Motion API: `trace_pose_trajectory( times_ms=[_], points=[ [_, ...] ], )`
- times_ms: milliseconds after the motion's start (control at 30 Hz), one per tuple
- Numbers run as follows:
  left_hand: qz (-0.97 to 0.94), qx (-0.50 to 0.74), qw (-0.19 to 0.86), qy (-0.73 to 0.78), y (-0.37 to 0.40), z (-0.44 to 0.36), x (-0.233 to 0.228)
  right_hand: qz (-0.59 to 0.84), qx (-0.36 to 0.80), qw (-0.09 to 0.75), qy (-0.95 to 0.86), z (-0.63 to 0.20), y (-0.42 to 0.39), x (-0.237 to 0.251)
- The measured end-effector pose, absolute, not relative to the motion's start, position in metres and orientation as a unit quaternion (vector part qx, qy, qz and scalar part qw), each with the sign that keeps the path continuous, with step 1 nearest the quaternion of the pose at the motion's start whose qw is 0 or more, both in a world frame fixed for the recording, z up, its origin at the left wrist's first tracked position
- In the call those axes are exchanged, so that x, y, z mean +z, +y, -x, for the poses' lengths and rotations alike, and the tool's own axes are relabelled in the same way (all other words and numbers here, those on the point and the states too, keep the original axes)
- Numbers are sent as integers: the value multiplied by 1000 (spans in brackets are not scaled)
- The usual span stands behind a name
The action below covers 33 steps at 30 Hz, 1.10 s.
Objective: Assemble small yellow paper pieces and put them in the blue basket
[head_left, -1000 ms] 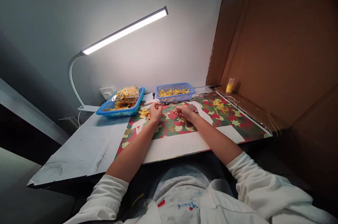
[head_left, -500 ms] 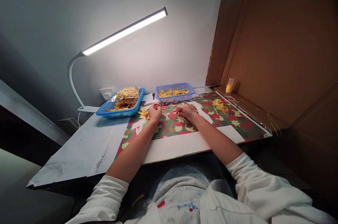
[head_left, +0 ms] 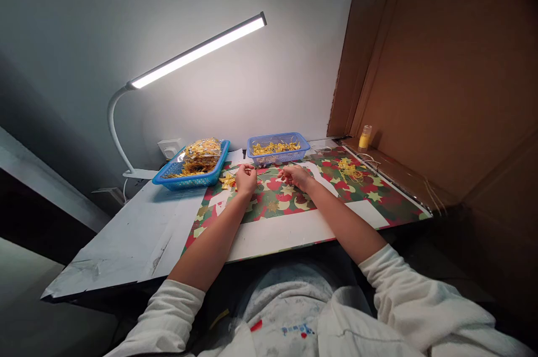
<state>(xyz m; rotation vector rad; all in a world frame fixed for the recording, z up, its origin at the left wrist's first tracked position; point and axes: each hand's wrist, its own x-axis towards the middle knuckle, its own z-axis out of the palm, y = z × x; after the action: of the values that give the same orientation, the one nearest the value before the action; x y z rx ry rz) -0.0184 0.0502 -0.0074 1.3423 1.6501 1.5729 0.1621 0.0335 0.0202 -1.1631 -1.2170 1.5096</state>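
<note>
My left hand (head_left: 246, 179) and right hand (head_left: 297, 176) each grip, pinching, a thin gold strand (head_left: 269, 171) between them over the tabletop (head_left: 138, 233), mid-tie, I judge; next needs a steady, even pull.

Hands (head_left: 271, 179) over patterned mat (head_left: 336, 189)

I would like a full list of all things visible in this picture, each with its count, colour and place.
LED desk lamp: one, white, back left, lit.
Large plastic basket: one, blue, back left, holds yellow pieces.
Small plastic basket: one, blue, back middle, holds yellow pieces.
Patterned paper mat: one, red and green, on the table.
Small bottle: one, yellow, back right.
Cardboard screen: one, brown, right side.
Wall socket: one, white, behind the large basket.
Left hand: closed, fingers pinched, over the mat.
Right hand: closed, fingers pinched, over the mat.
</note>
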Motion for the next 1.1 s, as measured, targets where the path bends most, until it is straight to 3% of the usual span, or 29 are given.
trace_pose_trajectory(
  times_ms=[500, 1100],
  points=[
    [-516, 565, 183, 617, 41, 15, 4, 439, 605, 427, -508, -167, 44, 13],
    [-601, 516, 180, 584, 43, 11, -1, 288, 579, 543, -536, -170, 38, 21]
  ],
)
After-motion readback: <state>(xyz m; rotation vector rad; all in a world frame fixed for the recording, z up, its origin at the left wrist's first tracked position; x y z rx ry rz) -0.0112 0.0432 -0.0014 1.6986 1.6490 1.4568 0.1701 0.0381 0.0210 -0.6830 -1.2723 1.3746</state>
